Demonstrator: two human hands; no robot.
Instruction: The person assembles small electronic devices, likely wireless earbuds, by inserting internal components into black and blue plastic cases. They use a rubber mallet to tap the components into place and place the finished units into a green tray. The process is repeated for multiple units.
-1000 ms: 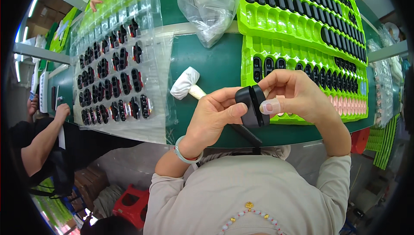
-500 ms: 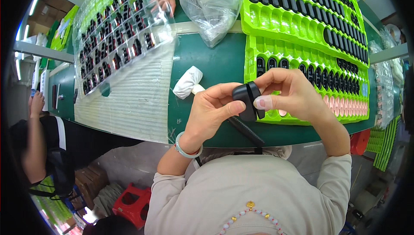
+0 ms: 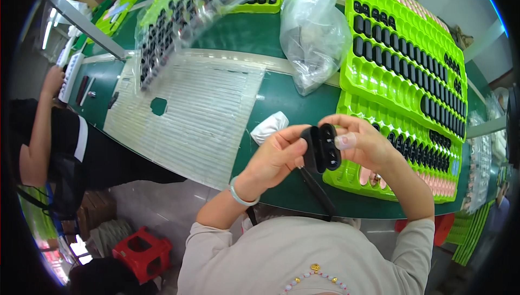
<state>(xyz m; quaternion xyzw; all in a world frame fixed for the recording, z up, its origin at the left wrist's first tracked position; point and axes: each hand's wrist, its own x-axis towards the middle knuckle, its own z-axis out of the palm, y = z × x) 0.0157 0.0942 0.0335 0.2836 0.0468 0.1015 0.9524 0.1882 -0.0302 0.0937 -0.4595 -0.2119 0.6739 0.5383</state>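
A small black earbud charging case [image 3: 329, 146] is held between my two hands above the table's front edge. It stands open, and dark rounded hollows show on its right half. My left hand [image 3: 273, 159] pinches the left half between thumb and fingers. On the right half, my right hand [image 3: 368, 146] has its thumb near the hollows and its fingers behind. Below the case lies a black strap-like handle [image 3: 317, 192], partly hidden. A bundle wrapped in white cloth [image 3: 269, 127] rests just beyond my left hand.
Bright green trays [image 3: 352, 81] with black cases and pink parts fill the right side. A clear plastic bag [image 3: 314, 40] lies beside them. At the far left, a clear tray of black parts [image 3: 176, 24] is tilted above a ridged whitish sheet [image 3: 200, 111]. Another person sits at left.
The case has opened wider and turned, so its inner hollows now show. The view has shifted. The clear tray at the far left has moved farther back off the whitish sheet.
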